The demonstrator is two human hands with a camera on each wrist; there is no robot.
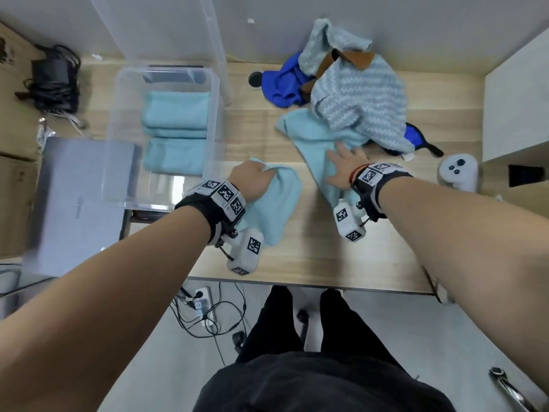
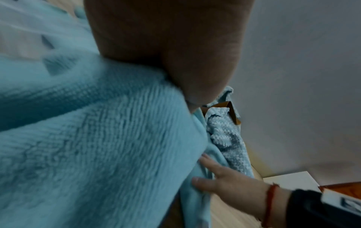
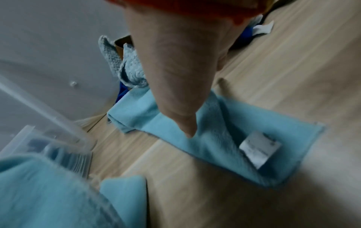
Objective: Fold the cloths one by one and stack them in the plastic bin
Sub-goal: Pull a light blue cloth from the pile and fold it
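Note:
My left hand (image 1: pixel 254 178) grips a bunched light blue cloth (image 1: pixel 274 203) (image 2: pixel 87 138) just right of the clear plastic bin (image 1: pixel 215 93), above the table. Two folded light blue cloths (image 1: pixel 175 113) lie inside the bin. My right hand (image 1: pixel 346 162) (image 2: pixel 224 180) presses flat, fingers spread, on a second light blue cloth (image 1: pixel 312 135) (image 3: pixel 224 126) spread on the wooden table; a white label (image 3: pixel 259 148) shows on it. Behind it lies a pile with a striped knit cloth (image 1: pixel 362 96) and a dark blue cloth (image 1: pixel 283 84).
A white controller (image 1: pixel 459 172) sits at the right near a white cabinet (image 1: pixel 517 108). A grey flat box (image 1: pixel 80 203) lies left of the bin, with black cables (image 1: pixel 53 81) behind. The bin's clear lid (image 1: pixel 166 31) leans on the wall. The table's front edge (image 1: pixel 297 282) is close to my legs.

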